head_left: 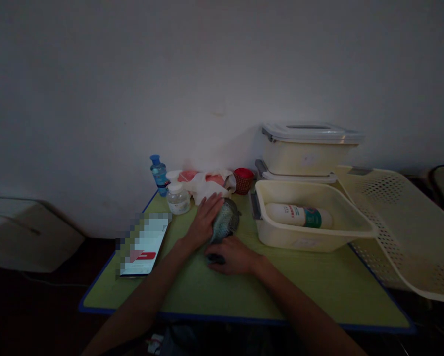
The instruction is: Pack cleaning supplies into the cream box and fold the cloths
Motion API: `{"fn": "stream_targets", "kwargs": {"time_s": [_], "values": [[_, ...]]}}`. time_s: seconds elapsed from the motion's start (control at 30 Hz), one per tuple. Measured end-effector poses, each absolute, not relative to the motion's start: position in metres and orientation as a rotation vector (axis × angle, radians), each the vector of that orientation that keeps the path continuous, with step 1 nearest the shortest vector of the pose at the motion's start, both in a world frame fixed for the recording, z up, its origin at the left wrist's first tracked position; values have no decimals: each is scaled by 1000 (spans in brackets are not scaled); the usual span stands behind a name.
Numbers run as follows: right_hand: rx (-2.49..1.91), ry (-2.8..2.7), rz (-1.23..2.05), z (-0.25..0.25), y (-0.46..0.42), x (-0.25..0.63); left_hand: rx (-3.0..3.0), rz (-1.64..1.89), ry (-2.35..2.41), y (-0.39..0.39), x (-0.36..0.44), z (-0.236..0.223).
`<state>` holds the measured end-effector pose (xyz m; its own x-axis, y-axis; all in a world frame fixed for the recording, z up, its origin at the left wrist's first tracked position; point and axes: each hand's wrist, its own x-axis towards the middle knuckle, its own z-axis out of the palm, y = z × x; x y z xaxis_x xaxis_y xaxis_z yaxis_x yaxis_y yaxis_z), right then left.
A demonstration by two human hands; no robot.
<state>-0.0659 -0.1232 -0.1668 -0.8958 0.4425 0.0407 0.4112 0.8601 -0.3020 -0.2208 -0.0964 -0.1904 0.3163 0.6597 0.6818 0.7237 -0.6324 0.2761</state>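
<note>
A grey-green, scaly, fish-shaped object (226, 217) lies on the table in front of me. My left hand (204, 217) rests along its left side, fingers stretched out towards its far end. At the near end, my right hand (231, 254) is closed, with the fingers curled around a dark, narrow part of the object. Most of that part is hidden by the hand. Just beyond the left fingertips is a crumpled white plastic bag (201, 188) with reddish things in it.
On the green table (299, 291) are a tablet (145, 242), a clear jar (178, 199), a blue bottle (158, 174) and a red woven basket (243, 180). A cream bin (311, 241) holds a white-and-green bottle (299, 215). Behind are lidded boxes (307, 153); a perforated basket (411, 222) leans right.
</note>
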Motion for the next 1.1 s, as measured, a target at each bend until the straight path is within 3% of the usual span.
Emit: {"fn": "stream_targets", "kwargs": {"time_s": [0.1,0.2,0.5,0.7,0.83,1.1], "values": [[-634,-2923,430,-166,-123,-65,-2868,-906,-1160,-98,-218,-188],[-647,-2925,400,-166,-124,-64,-2962,-820,-1231,-96,-218,-193],[-700,-2909,343,-164,-130,-62,-2909,-1065,-1532,-92,-221,-204],[-773,-2851,-18,-132,-146,-45,-3224,-1178,-1380,-100,-222,-157],[-853,-2671,-176,-98,-148,-27,-3363,-1476,-1363,-105,-235,-129],[-896,-2323,-243,-42,-133,0,-3000,-1834,-1768,-113,-252,-81]]}}
